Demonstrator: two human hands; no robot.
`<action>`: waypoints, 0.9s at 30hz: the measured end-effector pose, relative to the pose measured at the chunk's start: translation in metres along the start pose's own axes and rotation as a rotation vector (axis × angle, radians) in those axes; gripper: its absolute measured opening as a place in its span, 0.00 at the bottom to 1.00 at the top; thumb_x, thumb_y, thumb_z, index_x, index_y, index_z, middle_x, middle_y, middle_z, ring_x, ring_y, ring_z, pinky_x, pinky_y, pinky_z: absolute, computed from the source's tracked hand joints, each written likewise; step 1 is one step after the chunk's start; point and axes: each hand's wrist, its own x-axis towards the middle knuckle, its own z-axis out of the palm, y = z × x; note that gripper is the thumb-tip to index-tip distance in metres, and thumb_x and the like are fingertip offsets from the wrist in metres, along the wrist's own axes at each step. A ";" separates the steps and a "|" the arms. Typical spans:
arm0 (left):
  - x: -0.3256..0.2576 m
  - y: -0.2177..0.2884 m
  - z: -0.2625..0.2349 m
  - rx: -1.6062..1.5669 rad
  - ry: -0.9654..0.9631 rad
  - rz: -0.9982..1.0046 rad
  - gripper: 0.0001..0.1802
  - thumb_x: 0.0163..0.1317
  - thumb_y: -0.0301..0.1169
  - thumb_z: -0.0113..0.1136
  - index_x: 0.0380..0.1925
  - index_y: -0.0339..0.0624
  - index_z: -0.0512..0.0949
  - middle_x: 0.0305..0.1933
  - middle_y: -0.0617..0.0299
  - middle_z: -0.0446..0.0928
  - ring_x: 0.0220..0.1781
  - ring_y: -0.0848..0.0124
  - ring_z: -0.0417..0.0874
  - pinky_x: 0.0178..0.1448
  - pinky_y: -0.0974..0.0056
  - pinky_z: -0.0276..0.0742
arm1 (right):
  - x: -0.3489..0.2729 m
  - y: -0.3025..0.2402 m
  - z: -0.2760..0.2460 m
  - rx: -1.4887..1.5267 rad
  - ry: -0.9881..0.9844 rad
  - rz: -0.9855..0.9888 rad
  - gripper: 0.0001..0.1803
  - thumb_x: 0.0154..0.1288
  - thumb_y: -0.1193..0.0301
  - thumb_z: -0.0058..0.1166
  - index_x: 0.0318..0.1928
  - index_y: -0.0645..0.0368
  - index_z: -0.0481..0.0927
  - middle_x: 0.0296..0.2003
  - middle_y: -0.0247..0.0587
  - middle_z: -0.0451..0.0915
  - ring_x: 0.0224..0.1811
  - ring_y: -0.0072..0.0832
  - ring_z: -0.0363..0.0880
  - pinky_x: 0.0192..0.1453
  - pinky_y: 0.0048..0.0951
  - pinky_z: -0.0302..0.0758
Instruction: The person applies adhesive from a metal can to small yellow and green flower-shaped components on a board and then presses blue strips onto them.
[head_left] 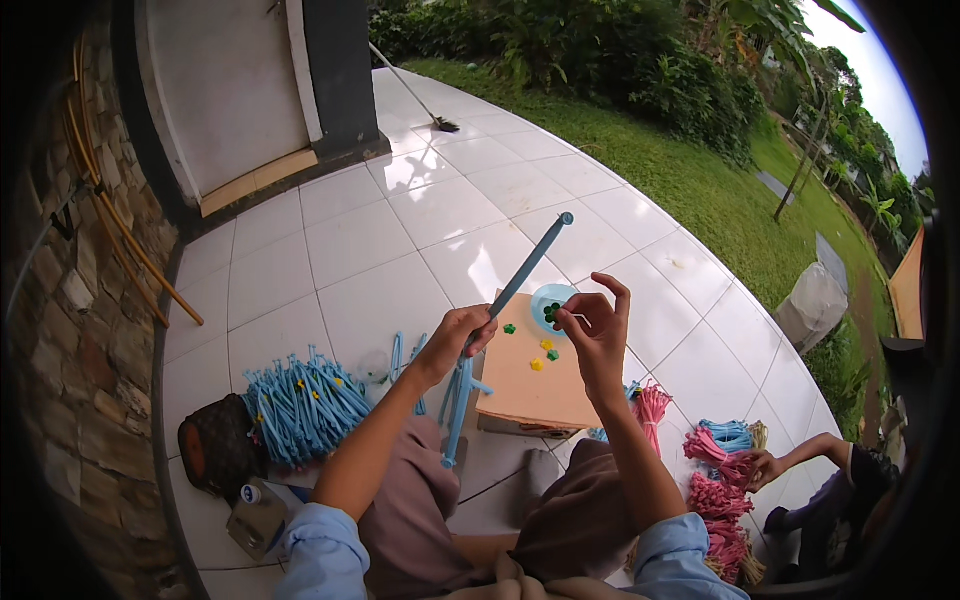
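Note:
My left hand (452,345) is closed around a long, flat blue strip (532,262) with a rounded knob at its upper end. More blue strips (458,420) hang below that hand; whether they join the held one I cannot tell. Between thumb and finger my right hand (597,335) pinches a small dark green flower-shaped piece (552,314), just over a light blue round dish (549,295). The dish rests on a tan board-topped box (515,385) in front of me. Scattered on the board are a green flower piece (510,328) and a yellow one (537,365), among several.
A heap of blue strips (305,405) lies left, by a dark brown bag (215,440) and a metal can (258,525). At right, another person's hand (766,470) touches pink bundles (715,495). A broom (443,124) stands far off on white tiles.

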 end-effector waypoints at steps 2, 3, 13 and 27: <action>0.001 0.007 0.016 0.019 0.008 -0.035 0.15 0.62 0.44 0.47 0.24 0.47 0.67 0.13 0.76 0.57 0.15 0.86 0.55 0.23 0.78 0.51 | -0.002 0.003 0.001 0.015 -0.014 0.009 0.29 0.56 0.84 0.53 0.55 0.62 0.55 0.32 0.39 0.72 0.38 0.24 0.77 0.46 0.24 0.77; 0.002 0.008 0.024 0.035 0.022 -0.069 0.15 0.62 0.44 0.50 0.28 0.44 0.69 0.13 0.77 0.56 0.15 0.86 0.53 0.24 0.78 0.51 | -0.003 0.006 0.001 0.030 -0.034 0.019 0.30 0.55 0.84 0.54 0.55 0.62 0.55 0.32 0.39 0.72 0.38 0.24 0.77 0.46 0.24 0.77; 0.005 0.011 0.043 0.089 0.177 -0.134 0.12 0.58 0.42 0.58 0.33 0.45 0.75 0.13 0.78 0.58 0.14 0.88 0.55 0.21 0.77 0.48 | -0.010 0.006 -0.001 -0.012 -0.092 0.037 0.30 0.55 0.84 0.55 0.55 0.62 0.55 0.32 0.40 0.73 0.36 0.24 0.77 0.43 0.24 0.78; 0.001 0.015 0.033 -0.030 0.127 -0.232 0.16 0.58 0.44 0.58 0.30 0.42 0.77 0.11 0.75 0.59 0.14 0.86 0.54 0.21 0.76 0.47 | -0.007 0.008 0.000 -0.615 -0.343 -0.684 0.29 0.46 0.86 0.60 0.49 0.61 0.64 0.41 0.45 0.75 0.43 0.39 0.75 0.43 0.33 0.75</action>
